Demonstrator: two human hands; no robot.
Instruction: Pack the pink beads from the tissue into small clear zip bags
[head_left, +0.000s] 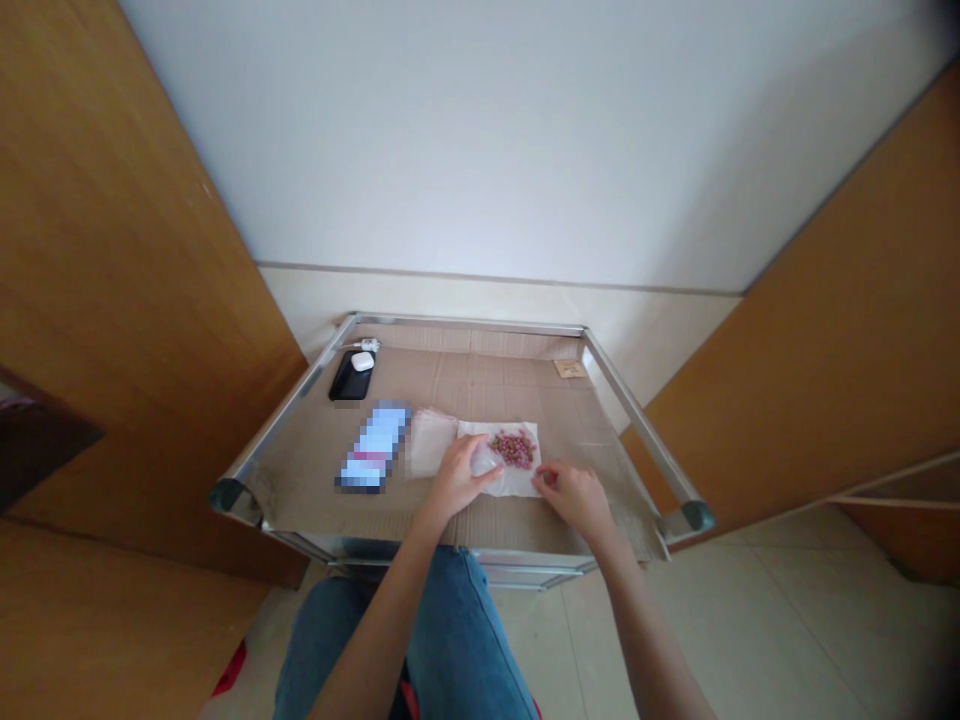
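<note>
I sat at a brown cardboard-covered table (510, 385) edged by silver metal rails, one along the far side and one down each flank. The near edge had no raised rail, and my forearms crossed it. Bare cardboard lay open beyond my hands towards the far rail, and a further strip to the right.

A thin white square sheet (525, 487) lay near the front, carrying a loose pile of small pink and green bud-like pieces (513, 449). My left hand (454, 475) curved over its left side, thumb and fingers around a small clear film-like piece (484, 459). My right hand (574, 492) was at the sheet's near right corner, fingertips narrowly drawn together; I could not tell whether they gripped anything. Just left of the sheet was a stack of whitish translucent squares (432, 442).

The sheet sat nearly square to the table, and its pile spread slightly longer from left to right. Farther left, a phone with a bright screen (375, 445) slanted, its far end towards the right. Behind it, a white rounded case (363, 361) rested on a black flat slab (349, 382).
</note>
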